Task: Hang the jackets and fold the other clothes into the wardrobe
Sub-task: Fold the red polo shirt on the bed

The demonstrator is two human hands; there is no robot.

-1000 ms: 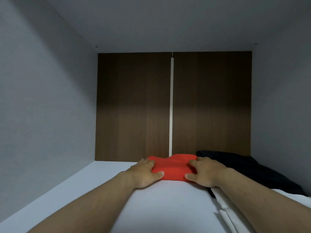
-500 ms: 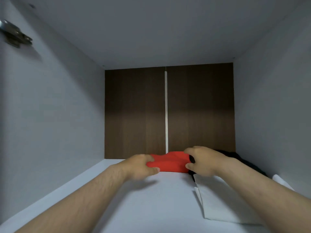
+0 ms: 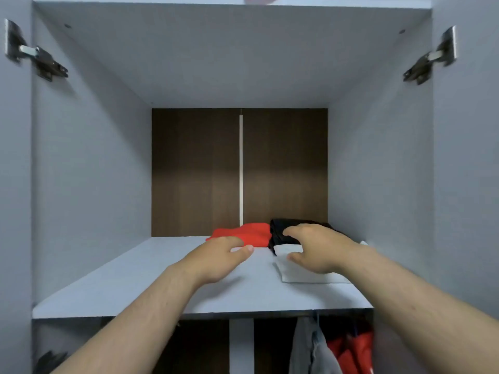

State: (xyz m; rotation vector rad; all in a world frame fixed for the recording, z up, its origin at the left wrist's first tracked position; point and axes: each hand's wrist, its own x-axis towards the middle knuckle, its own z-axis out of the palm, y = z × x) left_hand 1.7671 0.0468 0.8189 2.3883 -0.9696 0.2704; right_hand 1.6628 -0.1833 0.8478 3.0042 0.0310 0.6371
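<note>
Hovering over the shelf (image 3: pixel 135 287), L hand (image 3: pixel 221 256) & R hand (image 3: pixel 320 251) held nothing, fingers loosely curled; red folded garment (image 3: pixel 247 234) lay at the back, touching black garment (image 3: pixel 279 230); white garment (image 3: pixel 302 275) below R hand.

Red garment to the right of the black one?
No, the red garment lies left of the black one, side by side at the back of the shelf.

Three folded garments lay on one shelf (image 3: pixel 135 287): a red one (image 3: pixel 248 234) just beyond the left hand (image 3: pixel 216 261), a black one (image 3: pixel 280 230) behind the right hand (image 3: pixel 318 252), and a white one (image 3: pixel 302 273) beneath it. Below the two hands hung one grey garment (image 3: pixel 310 349) and some red clothing (image 3: pixel 351 352), whose number could not be told. Three hinges (image 3: pixel 40 59) showed.
</note>
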